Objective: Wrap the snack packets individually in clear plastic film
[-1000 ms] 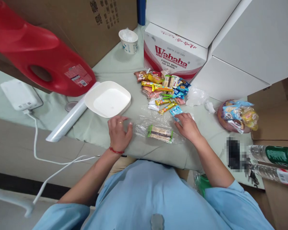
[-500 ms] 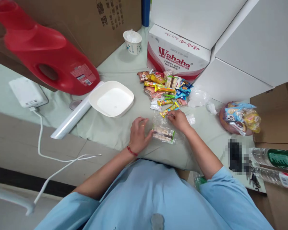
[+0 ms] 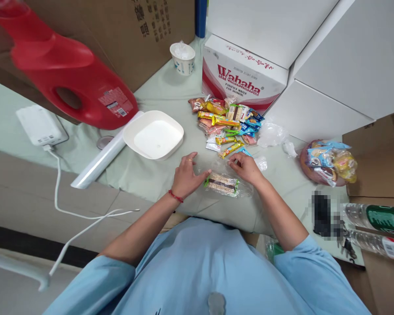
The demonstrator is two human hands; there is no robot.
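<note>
A wrapped puffed-grain bar (image 3: 222, 183) with green ends lies on a crinkled sheet of cling film (image 3: 246, 190) at the table's front. My left hand (image 3: 186, 176) is left of it, thumb apart from the fingers and its tip close to the bar's left end. At the sheet's far right side, my right hand (image 3: 246, 168) has its fingers curled in a pinch on the clear film. Just beyond those fingers lie a yellow snack stick (image 3: 231, 149) and a blue packet (image 3: 244, 151), which the hand partly hides.
Behind my hands is a heap of wrapped snacks (image 3: 225, 122) against a Wahaha carton (image 3: 243, 78). Leftward are a white bowl (image 3: 157, 135), a film roll (image 3: 101, 155) and a large red jug (image 3: 82, 83). A filled snack bowl (image 3: 307, 164) is at right.
My left hand has shifted slightly left with its thumb wider from the fingers. The bar sits a little further left, and the blue packet shows more beside my right hand.
</note>
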